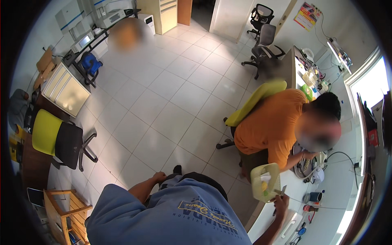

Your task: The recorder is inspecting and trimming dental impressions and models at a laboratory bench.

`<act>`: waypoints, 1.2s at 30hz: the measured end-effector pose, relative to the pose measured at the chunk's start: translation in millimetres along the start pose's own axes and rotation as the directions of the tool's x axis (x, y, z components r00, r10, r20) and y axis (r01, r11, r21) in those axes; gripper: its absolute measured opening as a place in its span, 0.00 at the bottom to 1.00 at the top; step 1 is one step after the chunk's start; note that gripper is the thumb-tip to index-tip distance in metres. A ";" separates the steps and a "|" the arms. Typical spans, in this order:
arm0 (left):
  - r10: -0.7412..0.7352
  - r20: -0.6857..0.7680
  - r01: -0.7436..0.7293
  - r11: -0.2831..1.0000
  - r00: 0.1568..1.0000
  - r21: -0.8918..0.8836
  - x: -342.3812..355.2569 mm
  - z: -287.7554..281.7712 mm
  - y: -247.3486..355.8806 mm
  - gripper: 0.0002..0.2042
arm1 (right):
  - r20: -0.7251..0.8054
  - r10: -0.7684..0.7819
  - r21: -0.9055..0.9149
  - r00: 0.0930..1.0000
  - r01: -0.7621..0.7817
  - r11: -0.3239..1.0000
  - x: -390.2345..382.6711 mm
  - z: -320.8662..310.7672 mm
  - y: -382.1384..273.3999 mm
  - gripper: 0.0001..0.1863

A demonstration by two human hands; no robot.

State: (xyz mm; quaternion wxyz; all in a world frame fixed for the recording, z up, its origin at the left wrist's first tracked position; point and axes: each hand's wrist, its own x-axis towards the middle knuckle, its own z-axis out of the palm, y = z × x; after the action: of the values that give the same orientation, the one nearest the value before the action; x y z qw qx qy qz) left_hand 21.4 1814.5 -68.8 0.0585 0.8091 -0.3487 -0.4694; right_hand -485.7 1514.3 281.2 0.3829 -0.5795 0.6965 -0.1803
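Right hand (281,204) pinches a small grey piece (283,190), long axis forward, beside the basket (257,184) near worktop (262,219) edge; for left hand (160,177) I cannot tell.

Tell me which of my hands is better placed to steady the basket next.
Probably the right. The right hand is up at the near edge of the basket, though its exact hold is unclear. The left hand is by the waist, well away to the left.

Dark and yellow lettering (206,214) was noted on the blue shirt (159,216), bottom centre of frame. Red-and-yellow poster (307,17), upper right, bore print too small to read.
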 end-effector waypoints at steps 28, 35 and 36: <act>-0.443 -0.192 0.271 0.780 0.876 -0.564 245.8 -291.1 166.5 0.21 | 0.377 -0.380 -0.080 0.844 0.439 0.895 399.0 336.0 -454.8 0.13; -0.129 -0.179 0.072 0.953 0.975 -0.295 429.1 -359.3 202.9 0.24 | 0.156 -0.337 -0.024 0.928 0.345 0.938 503.7 329.7 -468.8 0.14; -0.096 -0.192 0.035 0.953 0.977 -0.301 438.0 -379.1 229.8 0.22 | 0.132 -0.289 -0.005 0.948 0.293 0.956 514.4 325.6 -473.4 0.14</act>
State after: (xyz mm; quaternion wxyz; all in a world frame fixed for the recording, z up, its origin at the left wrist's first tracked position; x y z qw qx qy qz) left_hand 346.2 1282.8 -77.3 0.1988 0.8463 -0.2395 -0.4322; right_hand 54.7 966.1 234.4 0.3896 -0.6909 0.5791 -0.1882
